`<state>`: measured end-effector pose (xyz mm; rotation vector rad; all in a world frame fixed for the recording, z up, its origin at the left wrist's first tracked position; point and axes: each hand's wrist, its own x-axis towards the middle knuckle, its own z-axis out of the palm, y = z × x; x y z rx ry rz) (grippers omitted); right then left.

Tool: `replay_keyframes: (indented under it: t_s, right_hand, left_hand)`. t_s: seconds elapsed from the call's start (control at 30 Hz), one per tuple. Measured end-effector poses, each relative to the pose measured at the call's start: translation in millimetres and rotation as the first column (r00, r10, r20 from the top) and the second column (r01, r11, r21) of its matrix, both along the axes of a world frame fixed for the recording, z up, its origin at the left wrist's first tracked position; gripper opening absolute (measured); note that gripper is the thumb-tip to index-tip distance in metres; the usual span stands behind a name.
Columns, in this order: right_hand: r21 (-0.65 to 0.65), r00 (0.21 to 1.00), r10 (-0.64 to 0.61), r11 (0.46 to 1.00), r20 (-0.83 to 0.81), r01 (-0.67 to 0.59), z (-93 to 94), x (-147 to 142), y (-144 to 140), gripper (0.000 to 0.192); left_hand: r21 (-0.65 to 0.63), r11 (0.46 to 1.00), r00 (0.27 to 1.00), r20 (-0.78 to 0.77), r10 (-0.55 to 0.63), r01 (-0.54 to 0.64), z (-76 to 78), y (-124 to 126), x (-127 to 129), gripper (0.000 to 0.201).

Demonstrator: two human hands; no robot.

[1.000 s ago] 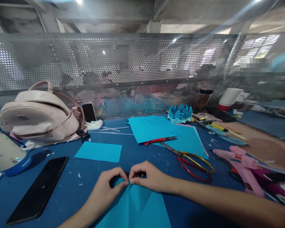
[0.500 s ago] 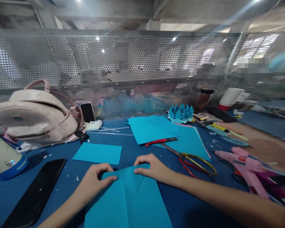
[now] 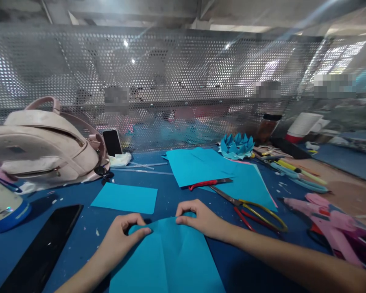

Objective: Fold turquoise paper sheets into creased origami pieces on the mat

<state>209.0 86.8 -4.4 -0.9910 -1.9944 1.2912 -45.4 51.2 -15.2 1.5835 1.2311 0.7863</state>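
Observation:
A sheet of blue paper point(image 3: 161, 260) with crease lines lies in front of me, its far edge bowed. My left hand point(image 3: 125, 234) pinches the far left corner between thumb and fingers. On the same edge, farther right, my right hand point(image 3: 198, 219) grips the sheet in a like pinch. Just beyond my left hand lies a smaller blue paper rectangle point(image 3: 125, 197). Past my right hand are scissors point(image 3: 247, 207) with yellow and red handles, and a red-handled cutter point(image 3: 207, 184) resting on a stack of blue sheets point(image 3: 198, 165).
A black phone point(image 3: 42, 248) and a pale bag point(image 3: 49, 146) are at left. A folded blue paper flower point(image 3: 236, 146) stands behind the stack. At right lie a pink glue gun point(image 3: 326, 219) and light-blue pliers point(image 3: 299, 178). A perforated metal panel point(image 3: 171, 81) closes off the back.
The far edge of the held sheet now bows up in a smoother curve between my hands. Both hands keep their pinch. The camera view has shifted slightly.

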Motion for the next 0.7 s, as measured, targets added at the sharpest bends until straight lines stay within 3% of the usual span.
replay_keyframes:
  t_s: [0.17, 0.3, 0.4, 0.5, 0.6, 0.7]
  right_hand:
    - [0.036, 0.995, -0.051, 0.998, -0.086, 0.054, -4.1, 3, 6, 0.030]
    - [-0.168, 0.943, -0.165, 0.979, -0.291, 0.119, -8.2, 5, 10, 0.048]
    - [-0.245, 0.913, -0.223, 0.959, -0.342, 0.142, -5.8, 6, 10, 0.054]
    - [-0.225, 0.957, -0.099, 0.974, -0.271, 0.037, 1.7, 7, 8, 0.056]
    - [-0.191, 0.974, 0.089, 0.973, -0.209, -0.130, 13.7, 8, 4, 0.060]
    - [-0.217, 0.966, 0.180, 0.951, -0.187, -0.219, 34.3, 10, -6, 0.065]
  left_hand:
    - [-0.024, 1.000, 1.000, 0.020, 0.004, -0.003, 3.9, 1, -1, 0.034]
    - [0.020, 0.997, 0.997, 0.044, 0.071, -0.071, 1.6, 3, -4, 0.034]
    - [0.084, 0.976, 0.979, 0.054, 0.198, -0.202, -4.3, 4, -7, 0.033]
    - [0.096, 0.943, 0.947, 0.080, 0.311, -0.318, -8.9, 4, -10, 0.038]
    - [0.087, 0.928, 0.929, 0.111, 0.352, -0.362, -8.8, 2, -11, 0.043]
    - [0.060, 0.919, 0.912, 0.162, 0.377, -0.391, -6.0, -1, -10, 0.045]
